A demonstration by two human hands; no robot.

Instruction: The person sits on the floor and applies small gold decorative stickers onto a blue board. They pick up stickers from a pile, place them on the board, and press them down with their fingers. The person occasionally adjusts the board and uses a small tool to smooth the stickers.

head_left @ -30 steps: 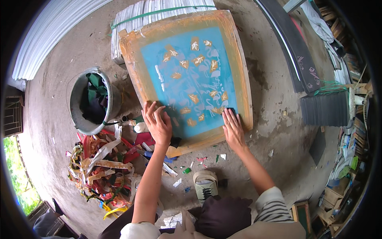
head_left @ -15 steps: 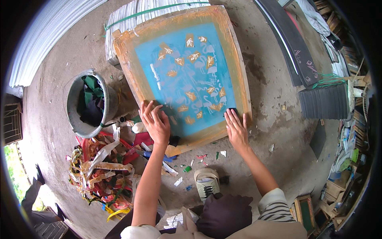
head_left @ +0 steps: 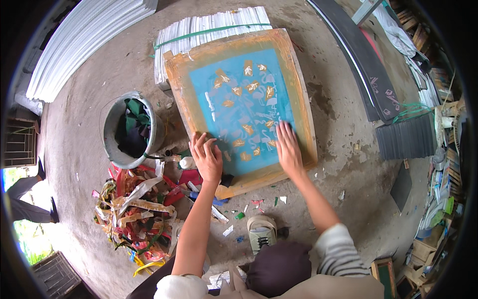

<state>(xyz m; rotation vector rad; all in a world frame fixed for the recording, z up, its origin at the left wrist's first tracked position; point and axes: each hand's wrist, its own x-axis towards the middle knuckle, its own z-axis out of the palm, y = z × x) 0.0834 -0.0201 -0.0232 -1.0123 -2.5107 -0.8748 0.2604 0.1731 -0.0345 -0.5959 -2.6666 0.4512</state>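
Observation:
A screen-printing frame (head_left: 300, 89) lies tilted before me, with blue mesh bearing pale flamingo shapes and brownish leaf patches. My left hand (head_left: 206, 158) rests on its lower left border, fingers spread and slightly bent, holding nothing. On the lower right of the mesh, my right hand (head_left: 289, 148) presses down with its fingers stretched and close together. A small dark piece under those fingers is almost wholly hidden; its kind I cannot make out.
Beyond the frame lies a strapped stack of white sheets (head_left: 214, 27). At left stand a bucket (head_left: 113, 158) with dark cloths and a heap of coloured scraps (head_left: 134, 209). Dark stacked sheets (head_left: 404, 139) sit at right. Another person's legs (head_left: 27, 197) show far left.
My right hand has slid up the mesh and slightly left over the print, covering the dark piece that showed at its fingertips. My left hand stays on the border. The whole view has shifted.

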